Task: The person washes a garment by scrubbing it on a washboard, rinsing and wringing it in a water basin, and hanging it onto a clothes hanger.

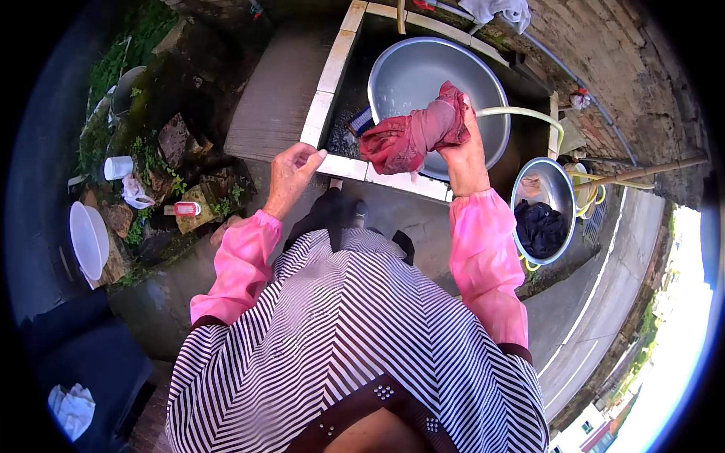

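Observation:
My right hand grips one end of a wet, twisted dark red cloth. The cloth hangs over the tiled front edge and the near rim of a large metal basin. My left hand is apart from the cloth, beside the left corner of the tiled rim, with its fingers partly curled and nothing seen between them. Behind the cloth, a blue brush-like object is partly hidden.
A smaller metal basin with dark clothing stands at the right. A pale hose runs over the large basin's right side. Rocks, a white cup and a white basin are at the left.

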The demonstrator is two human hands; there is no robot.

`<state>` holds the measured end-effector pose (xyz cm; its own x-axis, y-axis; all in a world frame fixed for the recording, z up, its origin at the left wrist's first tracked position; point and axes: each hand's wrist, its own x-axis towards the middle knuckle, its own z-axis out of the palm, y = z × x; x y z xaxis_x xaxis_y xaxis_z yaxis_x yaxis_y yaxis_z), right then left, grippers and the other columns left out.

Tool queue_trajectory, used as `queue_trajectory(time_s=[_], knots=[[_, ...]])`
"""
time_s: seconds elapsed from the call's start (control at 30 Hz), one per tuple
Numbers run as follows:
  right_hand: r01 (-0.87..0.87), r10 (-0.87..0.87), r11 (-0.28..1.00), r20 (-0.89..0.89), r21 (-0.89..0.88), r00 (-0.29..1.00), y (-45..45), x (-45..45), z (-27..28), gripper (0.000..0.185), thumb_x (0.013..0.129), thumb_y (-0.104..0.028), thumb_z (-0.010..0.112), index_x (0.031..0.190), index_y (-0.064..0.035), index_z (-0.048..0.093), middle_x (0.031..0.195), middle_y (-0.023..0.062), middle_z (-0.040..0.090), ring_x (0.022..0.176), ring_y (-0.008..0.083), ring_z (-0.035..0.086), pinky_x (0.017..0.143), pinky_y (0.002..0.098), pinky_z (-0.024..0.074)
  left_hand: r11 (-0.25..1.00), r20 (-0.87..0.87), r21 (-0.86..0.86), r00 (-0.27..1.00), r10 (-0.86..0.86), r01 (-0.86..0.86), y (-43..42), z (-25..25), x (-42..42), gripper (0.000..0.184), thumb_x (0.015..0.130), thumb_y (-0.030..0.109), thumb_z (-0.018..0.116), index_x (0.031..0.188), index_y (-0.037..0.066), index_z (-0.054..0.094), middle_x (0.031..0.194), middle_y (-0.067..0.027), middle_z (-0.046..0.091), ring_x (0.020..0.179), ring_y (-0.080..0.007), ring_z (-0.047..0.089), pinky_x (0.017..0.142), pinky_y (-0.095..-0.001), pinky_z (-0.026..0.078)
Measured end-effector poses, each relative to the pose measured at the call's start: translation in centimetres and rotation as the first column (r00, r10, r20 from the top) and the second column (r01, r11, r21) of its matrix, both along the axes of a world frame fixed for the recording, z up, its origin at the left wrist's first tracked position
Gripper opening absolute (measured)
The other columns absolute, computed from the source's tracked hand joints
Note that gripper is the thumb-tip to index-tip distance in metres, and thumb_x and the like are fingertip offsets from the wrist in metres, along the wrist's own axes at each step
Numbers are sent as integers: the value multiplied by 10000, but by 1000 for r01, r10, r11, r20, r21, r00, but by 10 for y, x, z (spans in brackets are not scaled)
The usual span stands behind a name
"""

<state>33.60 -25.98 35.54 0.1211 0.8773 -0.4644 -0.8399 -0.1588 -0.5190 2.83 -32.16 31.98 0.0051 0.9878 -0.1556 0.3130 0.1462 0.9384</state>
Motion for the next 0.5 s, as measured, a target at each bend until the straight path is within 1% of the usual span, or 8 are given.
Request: queue_trajectory(time_s=[0.07,0.1,0.17,0.2,0.23,0.33,0.47,0.5], knots=[[-66,65,997,-28,-37,997,-17,-24,19,302,933,-316,649,1141,-100,613,1085,64,669,1012,232,629,895,456,522,997,49,42,997,-61,59,-24,21,20,357,803,274,769,983,-16,663,824,-68,663,769,-133,614,704,-281,491],[-70,70,992,-9,-104,998,-25,-39,31,298,935,-322,644,1134,-102,620,1074,61,674,995,229,634,893,438,519,977,-4,201,998,-67,66,-33,33,31,433,779,293,785,1049,-12,639,889,-96,662,822,-167,625,739,-304,497],[-135,125,990,185,44,975,-59,-73,62,296,937,-329,641,1129,-104,625,1069,56,676,990,223,635,895,419,519,893,-116,438,992,-58,103,-48,58,50,573,739,325,808,1153,-4,588,987,-141,653,912,-230,635,795,-343,504],[-193,192,981,58,14,980,-61,-79,60,304,950,-311,622,1162,-94,616,1106,55,669,1027,228,629,942,399,494,847,-174,514,984,-49,133,-53,65,54,630,723,339,815,1191,1,561,1020,-159,645,950,-258,634,816,-360,503],[-251,249,968,-68,-18,966,-64,-86,58,312,964,-293,604,1195,-83,607,1143,54,661,1063,234,623,990,378,468,858,-190,505,982,-1,99,-60,68,59,650,723,348,813,1198,0,539,1011,-160,655,943,-279,648,828,-361,507],[-272,273,962,31,-17,962,-74,-112,59,320,969,-300,599,1204,-83,596,1136,29,661,1044,198,632,958,356,489,953,105,253,984,141,-164,-80,64,55,629,727,325,812,1179,-13,535,1014,-155,661,930,-270,659,833,-347,509],[-526,488,850,330,31,808,-94,-130,74,321,951,-317,629,1167,-80,611,1108,28,664,1006,138,634,885,313,519,989,554,66,829,74,-132,-107,62,6,488,775,168,789,1163,-33,570,1047,-84,669,931,-158,647,853,-290,511],[-553,491,832,426,28,760,-100,-133,78,308,940,-296,647,1125,-52,631,1034,45,677,944,126,645,841,289,530,993,539,6,837,95,-117,-116,67,-6,433,796,107,765,1163,-37,587,1071,-71,665,939,-133,641,876,-284,510]])
